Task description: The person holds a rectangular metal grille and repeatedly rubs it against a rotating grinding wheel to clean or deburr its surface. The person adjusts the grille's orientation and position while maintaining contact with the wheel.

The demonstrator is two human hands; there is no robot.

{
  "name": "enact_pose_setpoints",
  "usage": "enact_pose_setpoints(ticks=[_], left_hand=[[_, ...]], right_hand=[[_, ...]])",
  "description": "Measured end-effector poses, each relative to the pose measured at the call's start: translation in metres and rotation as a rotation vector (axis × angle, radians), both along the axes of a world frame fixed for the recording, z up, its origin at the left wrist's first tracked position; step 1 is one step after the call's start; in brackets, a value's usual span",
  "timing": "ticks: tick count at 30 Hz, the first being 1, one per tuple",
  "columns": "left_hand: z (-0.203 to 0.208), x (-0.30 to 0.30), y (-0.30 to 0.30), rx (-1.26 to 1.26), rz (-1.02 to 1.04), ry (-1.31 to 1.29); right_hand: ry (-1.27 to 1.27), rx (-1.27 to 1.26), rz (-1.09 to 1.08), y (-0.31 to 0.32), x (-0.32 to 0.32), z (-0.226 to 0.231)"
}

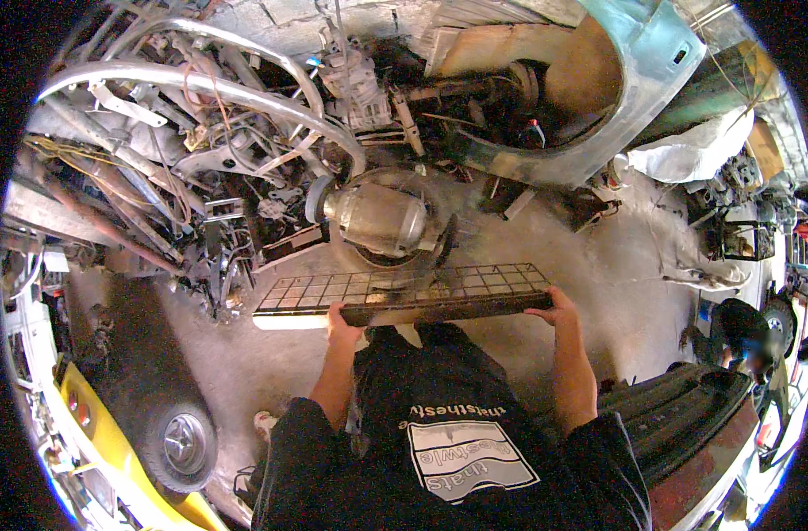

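Note:
Held level in front of me is a long wire grille (pixel 475 281) with a grid of squares and a dark front edge; it may be a vehicle grille, but its exact kind I cannot tell. My left hand (pixel 343 327) is closed round its near edge, left of the middle. At the right end, my right hand (pixel 555 307) grips the same edge, thumb on top. A pale strip shows along the grille's left end. Just beyond it, a round metal machine housing (pixel 382 217) sits on the floor, its lower part partly behind the grid.
Bent metal tubes (pixel 209 84) and scrap parts crowd the far left. A pale blue car fender (pixel 590 150) stands at the far right. Near left is a yellow vehicle body (pixel 112 442) beside a wheel (pixel 184 442). Dark ribbed panels (pixel 687 425) lie near right. Concrete floor (pixel 625 292) lies between.

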State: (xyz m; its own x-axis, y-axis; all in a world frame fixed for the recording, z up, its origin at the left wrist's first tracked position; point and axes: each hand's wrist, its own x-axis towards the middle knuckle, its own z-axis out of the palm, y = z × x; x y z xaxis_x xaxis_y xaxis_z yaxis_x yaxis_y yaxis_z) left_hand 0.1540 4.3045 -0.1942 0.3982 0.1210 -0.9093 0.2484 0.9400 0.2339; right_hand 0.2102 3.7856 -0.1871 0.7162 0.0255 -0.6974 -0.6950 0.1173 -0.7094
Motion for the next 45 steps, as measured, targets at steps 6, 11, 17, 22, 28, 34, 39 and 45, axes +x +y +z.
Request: enact_pose_setpoints(ticks=[6, 11, 17, 22, 28, 34, 39, 45], left_hand=[[0.008, 0.003, 0.03, 0.054, 0.097, 0.126], [0.015, 0.005, 0.057, 0.018, 0.011, -0.036], [0.027, 0.016, 0.055, 0.089, 0.057, 0.01], [0.021, 0.032, 0.034, 0.089, 0.11, 0.108], [-0.011, 0.037, 0.014, -0.029, -0.047, -0.023], [-0.011, 0.045, -0.022, -0.134, -0.066, -0.05], [0.001, 0.048, -0.053, -0.093, 0.014, 0.088], [-0.005, 0.037, -0.071, -0.147, -0.011, 0.187]], right_hand=[[0.077, -0.171, 0.192, 0.049, 0.012, 0.017], [0.2, 0.113, -0.057, 0.067, 0.01, -0.013], [0.407, 0.304, -0.348, 0.07, 0.017, -0.022], [0.049, -0.335, 0.259, 0.057, 0.011, 0.021], [0.565, 0.337, -0.515, 0.036, 0.027, 0.05], [-0.09, -0.38, 0.259, 0.001, 0.007, 0.052], [-0.116, -0.495, 0.41, -0.037, 0.008, 0.043], [-0.106, -0.187, 0.108, -0.072, 0.004, 0.028]])
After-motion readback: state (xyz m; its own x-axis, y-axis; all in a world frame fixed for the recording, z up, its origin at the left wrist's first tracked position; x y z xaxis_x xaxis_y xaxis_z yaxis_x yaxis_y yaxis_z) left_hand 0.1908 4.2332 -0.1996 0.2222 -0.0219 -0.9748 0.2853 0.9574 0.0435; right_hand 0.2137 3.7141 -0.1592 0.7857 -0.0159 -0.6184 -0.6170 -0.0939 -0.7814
